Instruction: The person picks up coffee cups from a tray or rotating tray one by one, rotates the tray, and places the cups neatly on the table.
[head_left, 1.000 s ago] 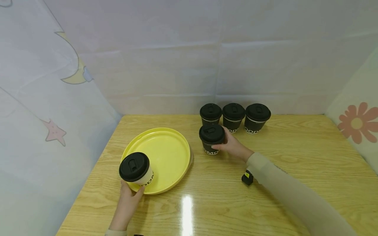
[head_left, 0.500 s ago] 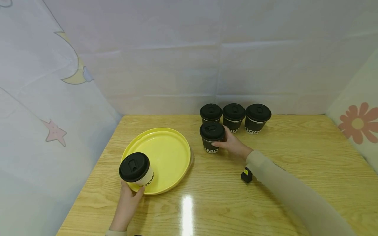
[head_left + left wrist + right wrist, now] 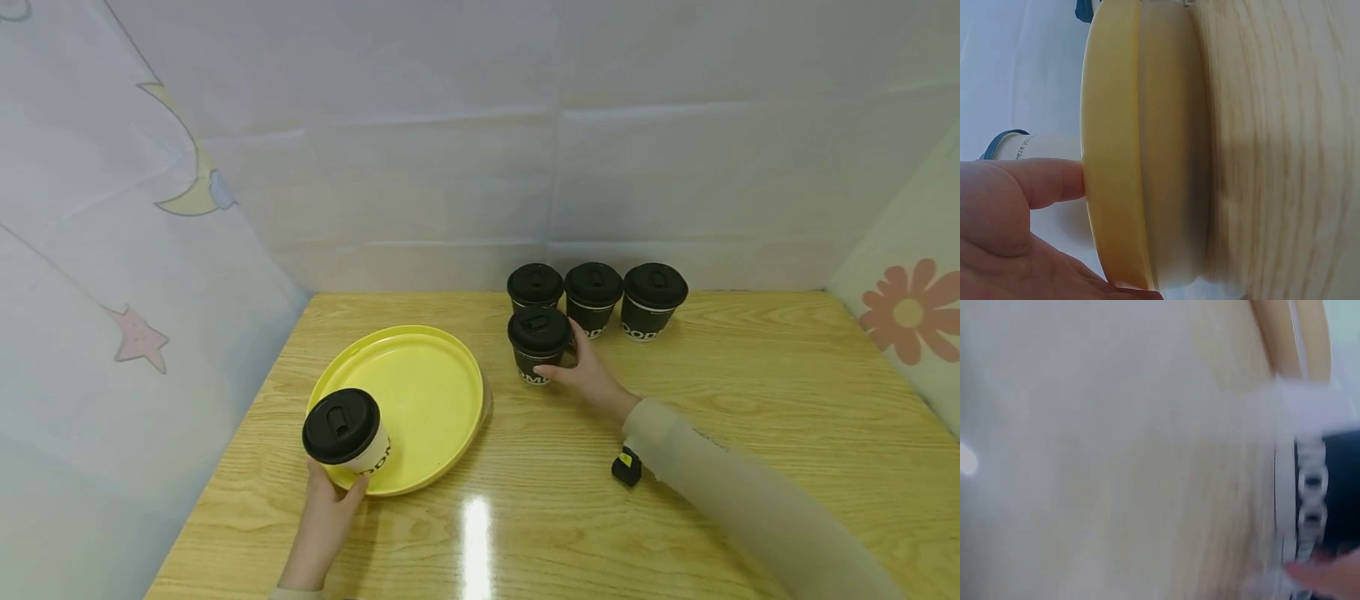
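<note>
Low at the near left edge of the yellow tray (image 3: 442,400), my left hand (image 3: 322,508) holds a white paper coffee cup (image 3: 367,454) with a black lid. In the left wrist view, the thumb (image 3: 1054,181) lies in front of that cup, its tip at the tray's rim; the fingers' far ends are hidden. My right hand (image 3: 588,379) grips a black paper coffee cup (image 3: 534,362) from its right side, the thumb across its front. That cup is upright, just before the back row. The right wrist view is blurred; I cannot tell whether its base touches the table.
Three more black-lidded cups stand against the back wall: a left cup (image 3: 535,285), a middle cup (image 3: 592,296) and a right cup (image 3: 652,304). A small black device (image 3: 626,468) shows under the right sleeve. The wooden table (image 3: 750,358) meets cloth-covered walls.
My right hand has moved the black cup slightly away from me, towards the back row. The left hand and its white cup have stayed in place.
</note>
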Demonstrator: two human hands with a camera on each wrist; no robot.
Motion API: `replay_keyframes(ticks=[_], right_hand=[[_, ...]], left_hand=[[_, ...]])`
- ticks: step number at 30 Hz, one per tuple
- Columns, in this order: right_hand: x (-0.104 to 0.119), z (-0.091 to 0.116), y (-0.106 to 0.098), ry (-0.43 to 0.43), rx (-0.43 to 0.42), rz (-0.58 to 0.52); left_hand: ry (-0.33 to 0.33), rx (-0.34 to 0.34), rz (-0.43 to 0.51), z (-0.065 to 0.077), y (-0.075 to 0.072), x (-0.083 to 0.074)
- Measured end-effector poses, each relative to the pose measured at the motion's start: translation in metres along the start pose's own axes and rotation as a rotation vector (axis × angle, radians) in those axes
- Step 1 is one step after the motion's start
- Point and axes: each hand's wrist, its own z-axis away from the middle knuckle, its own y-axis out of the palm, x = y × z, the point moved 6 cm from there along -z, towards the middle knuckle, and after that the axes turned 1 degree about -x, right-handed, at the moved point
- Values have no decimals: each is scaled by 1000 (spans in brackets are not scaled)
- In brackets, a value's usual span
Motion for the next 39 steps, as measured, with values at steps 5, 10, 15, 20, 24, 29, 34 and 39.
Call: replay_keyframes(ticks=[5, 10, 15, 20, 24, 29, 34, 39], right_hand=[[9, 9, 18, 19, -148, 69], [10, 7, 30, 40, -284, 39], [7, 3, 34, 69, -399, -2], [7, 0, 31, 49, -468, 6], [4, 0, 27, 35, -458, 22], [2, -3, 21, 30, -330, 60], [3, -4, 12, 54, -140, 70], [6, 1, 9, 15, -47, 50]], left_hand=[[8, -7, -4, 0, -2, 1], [-18, -6, -10, 0, -3, 4], [-38, 7, -5, 0, -1, 6], [-33, 17, 3, 0, -1, 5], [-28, 19, 3, 0, 0, 4], [-29, 21, 3, 0, 0, 4], [-32, 17, -1, 0, 0, 3], [-29, 20, 1, 0, 0, 4]])
